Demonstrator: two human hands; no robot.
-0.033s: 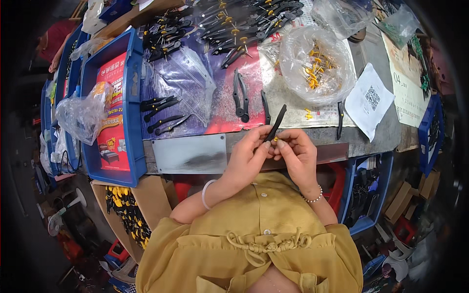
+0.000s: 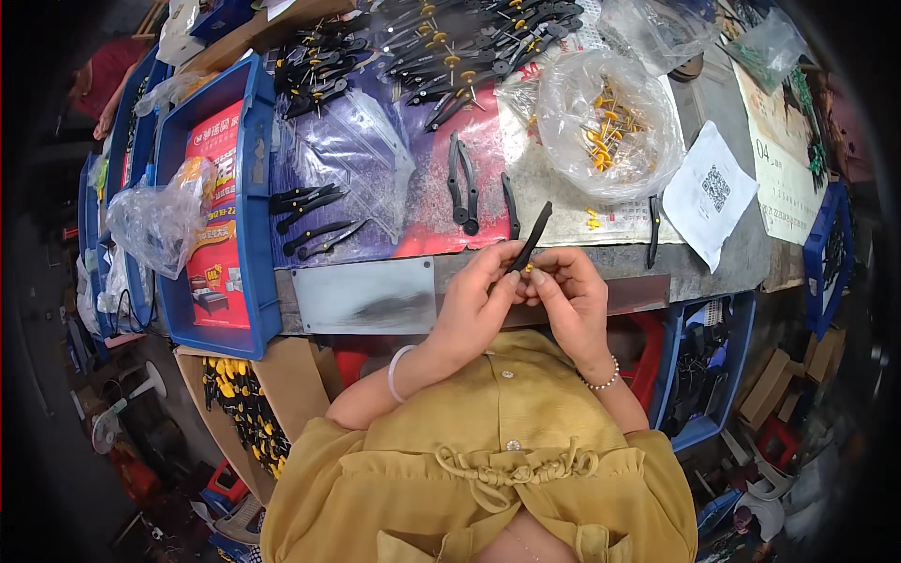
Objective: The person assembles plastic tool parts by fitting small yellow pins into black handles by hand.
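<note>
Close in front of my body, at the table's near edge, both hands work together. A long, flat black tool part (image 2: pixel 537 233) is pinched in my left hand (image 2: pixel 477 305), its free end slanting up and away. The fingertips of my right hand (image 2: pixel 574 300) close on a small yellow piece (image 2: pixel 528 268) against that part's lower end; the fingers hide most of the contact. Beyond them lies a hinged black hand tool (image 2: pixel 462 188), with a slim black piece (image 2: pixel 511 208) beside it. Several small yellow pieces (image 2: pixel 592 220) lie right of my hands.
An opened clear plastic bag (image 2: pixel 568 155) holds yellow-headed metal pins. Black tools with yellow-headed pins (image 2: pixel 450 61) are piled at the back. A blue tray (image 2: pixel 266 188) stands left, above a cardboard box (image 2: pixel 305 380) of black-and-yellow tools. A white sheet (image 2: pixel 699 220) lies right.
</note>
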